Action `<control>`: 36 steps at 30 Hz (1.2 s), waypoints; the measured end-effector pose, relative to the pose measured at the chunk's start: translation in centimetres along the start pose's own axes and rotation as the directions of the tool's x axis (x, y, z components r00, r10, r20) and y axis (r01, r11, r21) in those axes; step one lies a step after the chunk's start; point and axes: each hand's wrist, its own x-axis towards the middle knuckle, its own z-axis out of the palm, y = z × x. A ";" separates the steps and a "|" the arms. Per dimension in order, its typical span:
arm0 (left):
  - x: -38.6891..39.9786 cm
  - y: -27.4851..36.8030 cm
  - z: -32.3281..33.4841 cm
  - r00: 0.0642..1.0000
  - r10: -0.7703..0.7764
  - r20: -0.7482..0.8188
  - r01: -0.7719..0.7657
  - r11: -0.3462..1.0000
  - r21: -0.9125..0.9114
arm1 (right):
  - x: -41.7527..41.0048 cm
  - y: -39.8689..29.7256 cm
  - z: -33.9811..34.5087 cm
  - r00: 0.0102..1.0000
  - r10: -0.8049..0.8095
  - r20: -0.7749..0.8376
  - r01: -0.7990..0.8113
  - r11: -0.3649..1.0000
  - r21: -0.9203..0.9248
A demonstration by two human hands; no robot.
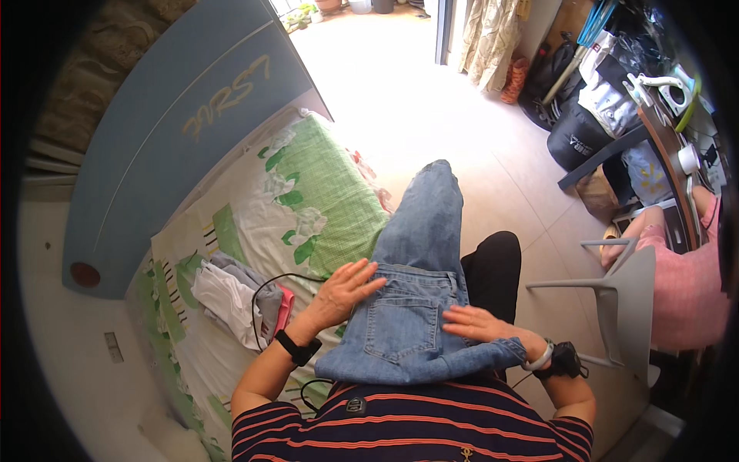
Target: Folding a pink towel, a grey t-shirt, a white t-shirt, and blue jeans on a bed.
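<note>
A pair of blue denim jeans [404, 323] lies across my lap and thighs, folded over near my waist, with a back pocket facing up. My left hand [343, 291] rests at the left edge of the jeans by the waistband, fingers spread, gripping nothing. On the other side my right hand [476, 324] is over the jeans to the right of the pocket, palm down and fingers extended. One end of the denim lies beside my right wrist. To the left, a stack of folded clothes [231, 297], white, grey and pink, sits on the bed.
A bed with a green and white floral sheet [340, 202] is at my left, below a blue headboard [190, 115]. At right, a person in pink [687, 289] sits on a grey chair [629, 289] by a cluttered desk [664, 150]. Black cables run near both arms.
</note>
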 end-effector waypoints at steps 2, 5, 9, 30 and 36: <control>-1.0 -0.2 0.6 0.984 0.075 0.164 -0.107 0.975 0.195 | 0.0 0.2 -0.9 0.990 0.141 0.004 -0.134 0.952 -0.275; -2.1 -0.4 1.2 0.988 -0.007 0.155 -0.018 0.987 0.161 | 0.1 2.8 0.8 0.979 0.164 -0.119 -0.202 0.777 -0.596; -2.5 -0.3 1.7 0.991 0.063 0.116 -0.087 0.974 0.210 | 2.1 3.6 0.4 0.987 0.108 -0.119 -0.161 0.646 -0.746; 1.1 -2.8 1.1 0.897 -0.202 0.394 0.429 0.183 -0.884 | 1.7 4.1 -0.3 0.805 0.491 -0.332 -0.313 0.829 0.464; 7.9 -4.7 1.1 0.915 -0.364 0.177 0.244 0.149 -0.958 | 5.2 5.5 -6.3 0.732 0.459 -0.504 -0.224 0.860 0.458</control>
